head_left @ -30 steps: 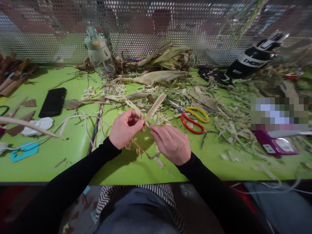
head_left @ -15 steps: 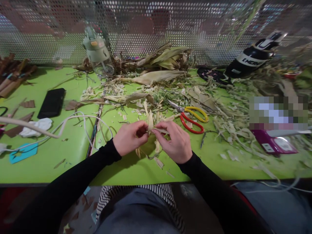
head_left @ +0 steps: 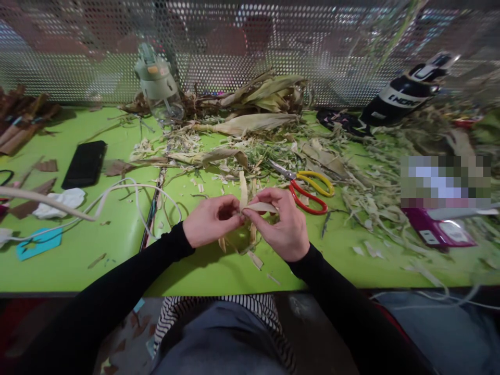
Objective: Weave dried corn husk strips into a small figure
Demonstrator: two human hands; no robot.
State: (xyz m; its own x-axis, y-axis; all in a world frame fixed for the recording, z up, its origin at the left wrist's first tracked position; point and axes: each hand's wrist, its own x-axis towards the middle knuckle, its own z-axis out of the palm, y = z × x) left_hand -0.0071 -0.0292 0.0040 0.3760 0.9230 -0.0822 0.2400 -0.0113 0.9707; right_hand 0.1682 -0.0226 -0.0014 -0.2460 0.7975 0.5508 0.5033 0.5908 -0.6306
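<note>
Pale strips of corn husk point(head_left: 244, 188) rise from between my two hands over the near middle of the table. My left hand point(head_left: 211, 220) is closed in a pinch on the base of the strips. Opposite it, my right hand point(head_left: 282, 223) pinches a husk strip that lies across its thumb and forefinger. The fingertips of both hands meet, so the spot where the strips join is partly hidden. More strips hang below the hands. Scissors point(head_left: 307, 190) with one yellow and one red handle lie just right of my right hand, blades pointing up-left.
Husk scraps and whole dried husks point(head_left: 250, 124) cover the back of the green table point(head_left: 117, 260). A clear-bodied bottle point(head_left: 158, 86) and a black bottle point(head_left: 402, 99) stand behind. Leftward lie a phone point(head_left: 84, 164), a white cable point(head_left: 136, 203) and a blue tag point(head_left: 39, 244); rightward, a purple object point(head_left: 441, 226).
My fingers have shifted slightly on the husk. The strip in my right hand now shows more broadly across the fingers, and the upright strips look narrower. The scissors have stayed put.
</note>
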